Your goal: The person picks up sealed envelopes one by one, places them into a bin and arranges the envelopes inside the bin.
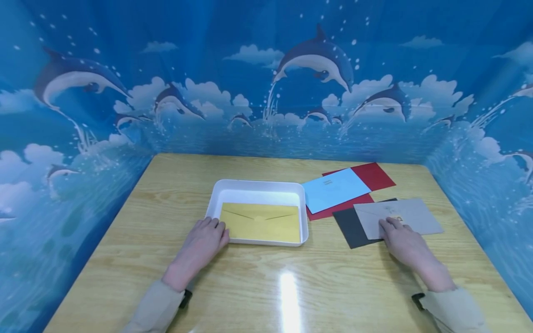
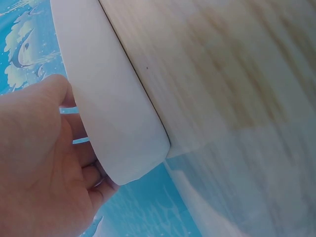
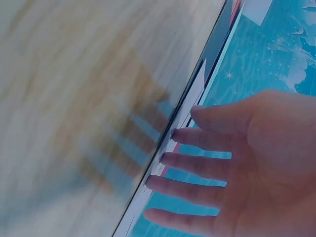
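A white tray [image 1: 260, 186] holds a yellow envelope [image 1: 259, 224], flap side up. My left hand [image 1: 205, 237] grips the tray's near left corner; the left wrist view shows the fingers at the tray wall [image 2: 106, 84]. My right hand [image 1: 404, 243] rests its fingertips on a grey envelope [image 1: 420, 222], near a small seal at its middle. In the right wrist view the fingers of the right hand [image 3: 222, 168] are straight and spread, tips at the envelope edge. Under the grey envelope lies a black envelope [image 1: 351, 229], partly covered.
Between the tray and the back right lies a light blue envelope [image 1: 335, 189] over red envelopes [image 1: 374, 176], its left end right at the tray's rim. A wooden table [image 1: 250, 286] carries everything. Dolphin-printed curtains [image 1: 258, 92] enclose the back and sides.
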`<state>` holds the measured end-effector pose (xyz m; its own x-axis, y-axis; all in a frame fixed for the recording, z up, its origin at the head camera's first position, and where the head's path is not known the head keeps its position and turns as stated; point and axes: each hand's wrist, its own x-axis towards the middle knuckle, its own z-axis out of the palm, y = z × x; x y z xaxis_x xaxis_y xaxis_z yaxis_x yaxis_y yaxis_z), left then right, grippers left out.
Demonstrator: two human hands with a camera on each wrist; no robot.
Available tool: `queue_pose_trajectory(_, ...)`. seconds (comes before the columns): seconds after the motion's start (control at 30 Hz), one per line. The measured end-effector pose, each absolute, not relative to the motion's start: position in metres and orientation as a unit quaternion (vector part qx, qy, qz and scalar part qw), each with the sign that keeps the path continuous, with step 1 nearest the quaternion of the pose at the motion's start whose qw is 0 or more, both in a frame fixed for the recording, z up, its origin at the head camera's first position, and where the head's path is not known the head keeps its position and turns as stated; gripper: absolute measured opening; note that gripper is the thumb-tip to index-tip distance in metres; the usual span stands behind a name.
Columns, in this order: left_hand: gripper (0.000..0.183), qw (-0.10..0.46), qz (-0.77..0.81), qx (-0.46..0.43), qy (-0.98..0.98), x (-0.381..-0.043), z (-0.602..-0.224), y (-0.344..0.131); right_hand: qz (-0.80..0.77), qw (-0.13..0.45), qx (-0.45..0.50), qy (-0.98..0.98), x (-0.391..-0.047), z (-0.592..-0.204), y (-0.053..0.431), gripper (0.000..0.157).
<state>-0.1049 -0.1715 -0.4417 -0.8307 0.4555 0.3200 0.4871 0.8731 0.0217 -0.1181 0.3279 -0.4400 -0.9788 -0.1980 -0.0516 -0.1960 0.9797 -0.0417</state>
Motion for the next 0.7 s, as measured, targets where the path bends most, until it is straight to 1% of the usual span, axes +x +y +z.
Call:
queue_pose_trajectory(0.3,0.021,0.151,-0.041,-0.253,-0.955,-0.104,-0.441,-0.171,-0.010,0.008,-0.119,0.993,-0.113,-0.441,0.307,0.042)
queue_pose_trajectory(0.47,0.021,0.146,-0.043,-0.249,-0.957,-0.103,-0.440,-0.171,0.011,-0.015,-0.138,0.990,-0.107,-0.441,0.289,0.042)
queue_pose_trajectory(0.7,0.023,0.147,-0.055,-0.241,-0.958,-0.103,-0.440,-0.170,0.026,-0.013,-0.160,0.987,-0.097,-0.439,0.264,0.045)
